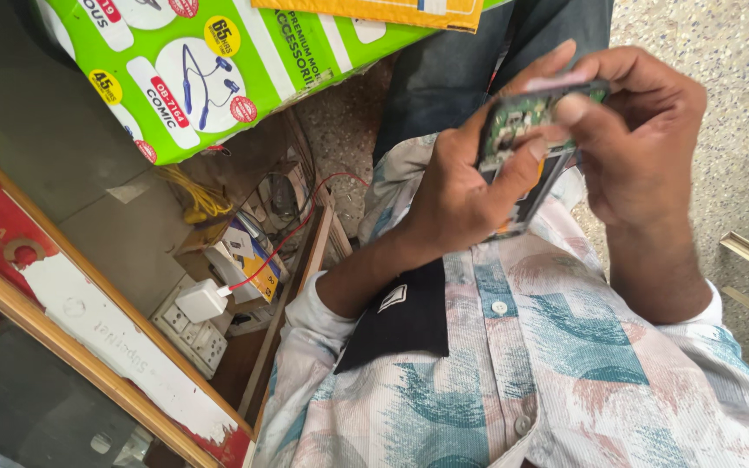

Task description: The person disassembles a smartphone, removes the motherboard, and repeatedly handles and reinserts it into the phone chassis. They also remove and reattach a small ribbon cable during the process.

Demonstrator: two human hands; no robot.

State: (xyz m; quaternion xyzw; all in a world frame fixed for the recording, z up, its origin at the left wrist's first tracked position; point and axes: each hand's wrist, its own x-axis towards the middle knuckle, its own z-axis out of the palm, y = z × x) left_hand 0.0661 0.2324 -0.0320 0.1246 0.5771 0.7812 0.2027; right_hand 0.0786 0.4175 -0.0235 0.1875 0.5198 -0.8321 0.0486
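Opened phone, green circuit board exposed, is held above the lap; gripped around its lower body by left hand, pinched at top by right hand. Back cover already removed; reassembly outstanding.

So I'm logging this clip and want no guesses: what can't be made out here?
All head view:
- Opened phone: mostly covered by the left hand and right hand; circuit parts blurred.
- Green carton: cut off by the top edge.
- White charger and socket strip: too small for detail.
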